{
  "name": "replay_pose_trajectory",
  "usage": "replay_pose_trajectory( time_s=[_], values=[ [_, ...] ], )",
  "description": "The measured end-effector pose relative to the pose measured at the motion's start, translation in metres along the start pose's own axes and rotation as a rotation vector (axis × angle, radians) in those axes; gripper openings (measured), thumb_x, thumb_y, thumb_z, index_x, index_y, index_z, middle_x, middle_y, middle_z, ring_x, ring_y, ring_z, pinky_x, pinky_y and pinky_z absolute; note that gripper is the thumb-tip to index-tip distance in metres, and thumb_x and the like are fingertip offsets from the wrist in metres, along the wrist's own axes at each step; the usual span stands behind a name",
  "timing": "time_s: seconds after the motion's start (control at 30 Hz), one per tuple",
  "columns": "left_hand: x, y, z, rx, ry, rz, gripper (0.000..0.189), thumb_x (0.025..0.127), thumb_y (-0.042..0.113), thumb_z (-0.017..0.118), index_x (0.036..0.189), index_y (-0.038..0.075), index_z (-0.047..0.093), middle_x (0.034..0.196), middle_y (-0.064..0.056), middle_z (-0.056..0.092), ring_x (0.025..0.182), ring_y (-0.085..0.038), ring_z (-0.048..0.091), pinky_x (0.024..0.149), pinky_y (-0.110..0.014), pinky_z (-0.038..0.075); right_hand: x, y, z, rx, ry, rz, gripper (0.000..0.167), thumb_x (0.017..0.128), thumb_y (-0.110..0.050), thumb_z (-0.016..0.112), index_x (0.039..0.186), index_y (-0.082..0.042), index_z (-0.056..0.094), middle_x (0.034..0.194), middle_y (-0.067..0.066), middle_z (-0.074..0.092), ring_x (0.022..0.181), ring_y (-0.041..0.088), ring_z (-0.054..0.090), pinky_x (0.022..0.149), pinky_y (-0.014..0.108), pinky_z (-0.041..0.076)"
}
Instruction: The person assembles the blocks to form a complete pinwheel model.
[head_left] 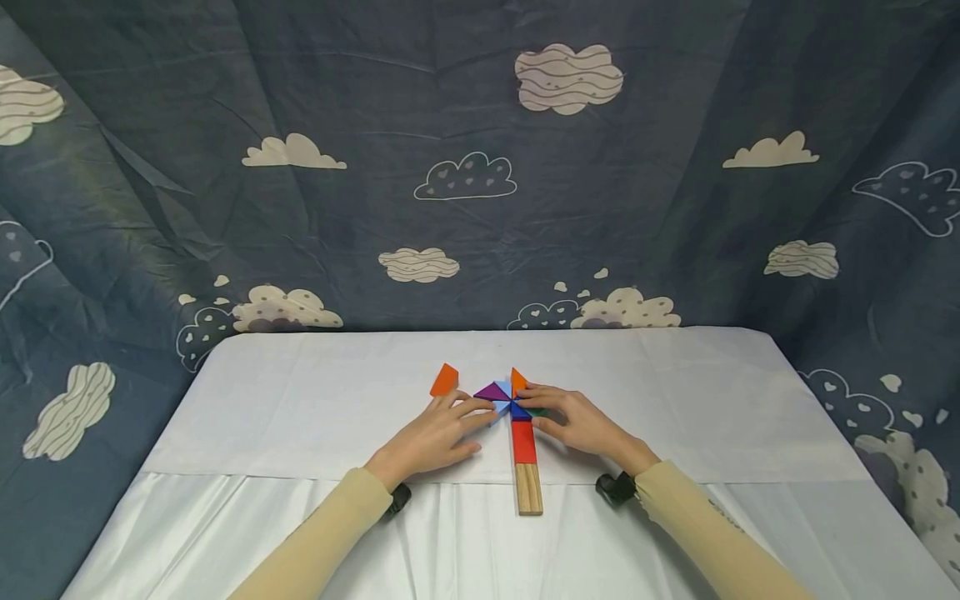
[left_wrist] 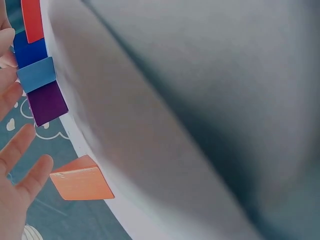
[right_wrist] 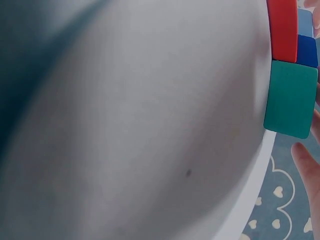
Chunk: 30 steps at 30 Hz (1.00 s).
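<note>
Small triangular blocks lie in a pinwheel on the white cloth: purple [head_left: 491, 392], light blue [left_wrist: 37, 75], dark blue [head_left: 520, 412], orange [head_left: 517, 381] and green [right_wrist: 291, 100]. Below them a red block [head_left: 524, 442] and a plain wooden block [head_left: 528, 492] line up like a stem. My left hand [head_left: 438, 437] reaches in from the left, its extended fingertips at the light blue and purple blocks. From the right, my right hand [head_left: 573, 419] rests its fingers over the orange and green blocks, partly hiding them. A separate orange block [head_left: 445, 380] lies just beyond my left fingers.
White cloth [head_left: 300, 400] covers the table, with a seam running across it. Behind and at both sides hangs a dark blue curtain [head_left: 465, 225] with cloud prints. Each wrist bears a small black camera [head_left: 617, 489].
</note>
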<state>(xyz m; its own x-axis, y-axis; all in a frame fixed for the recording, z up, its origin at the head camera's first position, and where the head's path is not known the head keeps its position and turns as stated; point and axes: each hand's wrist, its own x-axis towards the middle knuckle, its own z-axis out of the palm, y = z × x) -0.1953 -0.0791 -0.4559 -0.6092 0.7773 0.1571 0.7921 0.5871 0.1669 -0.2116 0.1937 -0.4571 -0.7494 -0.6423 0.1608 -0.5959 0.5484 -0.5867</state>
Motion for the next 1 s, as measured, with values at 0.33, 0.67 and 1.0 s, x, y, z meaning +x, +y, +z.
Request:
replay_pose_trajectory(
  time_s=[0.33,0.67,1.0],
  values=[
    [-0.0016,-0.0042,-0.0013,-0.015,0.017,-0.062,0.053,0.093,0.029,0.064,0.141,0.014,0.049,0.145,0.0,0.042,0.129,-0.026,0.035,0.104,-0.048,0.028,0.0002,-0.0023,-0.0005,-0.003,-0.014,0.021,0.034,0.094,-0.017,0.058,0.126,-0.004,0.063,0.138,0.011,0.051,0.131,0.033,0.041,0.102,0.056,0.031],
    [-0.0016,-0.0059,0.0012,-0.043,-0.01,-0.085,0.054,0.094,0.033,0.061,0.142,0.013,0.047,0.148,-0.001,0.041,0.133,-0.029,0.031,0.105,-0.051,0.025,-0.0004,-0.0019,-0.0008,0.004,-0.017,0.024,0.035,0.094,-0.016,0.059,0.126,-0.004,0.063,0.139,0.01,0.051,0.132,0.031,0.041,0.103,0.054,0.031],
    [-0.0009,-0.0048,0.0016,-0.045,-0.017,-0.092,0.054,0.094,0.032,0.062,0.143,0.015,0.047,0.148,-0.001,0.04,0.131,-0.027,0.032,0.106,-0.051,0.024,-0.0002,-0.002,-0.001,0.001,-0.013,0.025,0.034,0.093,-0.016,0.059,0.125,-0.005,0.064,0.138,0.01,0.052,0.131,0.031,0.041,0.103,0.054,0.031]
  ],
)
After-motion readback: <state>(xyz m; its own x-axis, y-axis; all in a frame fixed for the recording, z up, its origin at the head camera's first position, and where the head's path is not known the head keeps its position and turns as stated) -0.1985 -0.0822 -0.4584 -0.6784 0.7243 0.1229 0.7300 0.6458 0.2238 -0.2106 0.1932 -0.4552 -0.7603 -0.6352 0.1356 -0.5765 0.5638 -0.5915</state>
